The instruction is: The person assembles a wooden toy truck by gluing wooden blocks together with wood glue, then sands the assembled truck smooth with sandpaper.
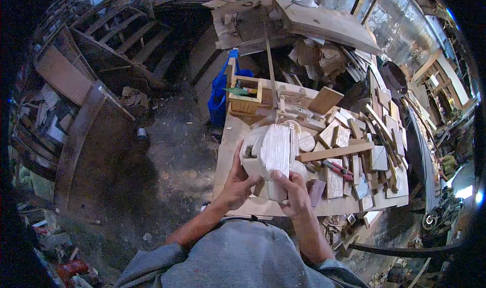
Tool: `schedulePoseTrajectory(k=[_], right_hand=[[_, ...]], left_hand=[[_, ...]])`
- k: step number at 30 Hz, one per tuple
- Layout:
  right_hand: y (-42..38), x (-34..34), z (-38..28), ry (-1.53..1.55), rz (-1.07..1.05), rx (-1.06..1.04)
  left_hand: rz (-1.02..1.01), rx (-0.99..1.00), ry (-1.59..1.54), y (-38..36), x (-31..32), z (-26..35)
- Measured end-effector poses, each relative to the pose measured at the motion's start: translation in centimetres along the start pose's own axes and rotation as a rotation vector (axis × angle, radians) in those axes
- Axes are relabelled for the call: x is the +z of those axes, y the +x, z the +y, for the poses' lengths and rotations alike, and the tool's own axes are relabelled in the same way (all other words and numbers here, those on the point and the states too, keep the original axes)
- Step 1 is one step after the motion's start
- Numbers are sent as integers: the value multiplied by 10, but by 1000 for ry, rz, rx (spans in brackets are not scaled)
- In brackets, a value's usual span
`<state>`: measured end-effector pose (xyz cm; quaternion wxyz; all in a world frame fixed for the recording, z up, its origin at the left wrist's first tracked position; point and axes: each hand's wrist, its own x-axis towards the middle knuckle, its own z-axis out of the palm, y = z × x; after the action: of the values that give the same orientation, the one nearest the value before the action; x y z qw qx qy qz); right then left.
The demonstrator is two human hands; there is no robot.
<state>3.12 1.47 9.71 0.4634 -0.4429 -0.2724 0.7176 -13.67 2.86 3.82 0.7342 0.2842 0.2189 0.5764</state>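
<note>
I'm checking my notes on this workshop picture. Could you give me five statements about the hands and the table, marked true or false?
1. The left hand and right hand both hold the pale wooden workpiece. True.
2. The red-and-grey tool is in the right hand. False: it lies among the wood pieces on the table.
3. The blue bag is to the left of the wooden box. True.
4. The wood pieces are heaped mostly on the table's left side. False: they are mostly on its right side.
5. Both hands wear gloves. False: both are bare.
</note>
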Motion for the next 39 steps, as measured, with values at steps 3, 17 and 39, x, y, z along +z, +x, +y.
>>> schedulePoseTrajectory(k=[3, 17, 39], right_hand=[[1, -5, 4, -6, 12, 15], [0, -8, 8, 3, -4, -5], [21, -56, 34, 349, -154, -47]], left_hand=[[-17, 35, 55, 1, -1, -6], [-30, 24, 65, -2, 1, -6], [33, 104, 391, -4, -9, -15]])
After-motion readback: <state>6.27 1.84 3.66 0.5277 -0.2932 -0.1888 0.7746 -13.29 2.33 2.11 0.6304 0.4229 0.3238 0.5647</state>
